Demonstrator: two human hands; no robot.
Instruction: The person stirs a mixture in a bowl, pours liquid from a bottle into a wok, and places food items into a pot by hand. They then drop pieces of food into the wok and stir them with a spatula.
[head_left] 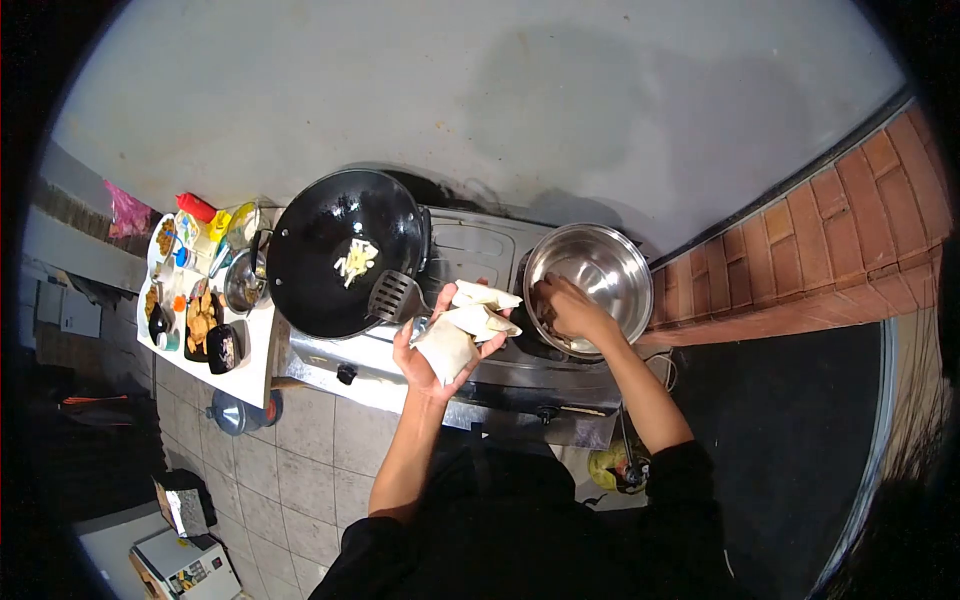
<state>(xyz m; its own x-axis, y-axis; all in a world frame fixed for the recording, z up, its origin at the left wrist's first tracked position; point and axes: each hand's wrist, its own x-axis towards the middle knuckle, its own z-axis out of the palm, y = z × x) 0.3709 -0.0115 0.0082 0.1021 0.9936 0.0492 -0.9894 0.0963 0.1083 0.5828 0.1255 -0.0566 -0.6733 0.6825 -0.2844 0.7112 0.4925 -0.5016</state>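
My left hand (430, 368) is palm up over the stove's front, its fingers curled round several pale folded wraps (447, 347). Down inside the steel bowl (615, 275) on the right is my right hand (565, 308); its fingertips are near the bowl's left inner wall, and what they touch is hard to make out. A black wok (320, 230) stands on the left of the stove with pale chopped pieces (356, 261) in it. A slotted spatula (392, 297) rests over the wok's right rim, its handle running toward my left hand.
To the left, a white table (256, 350) bears a black tray of fried food (203, 325), a small pot (243, 284), a red bottle (196, 207) and plates. A brick ledge (800, 240) borders the right side. Below the stove is a green gas cylinder (606, 470).
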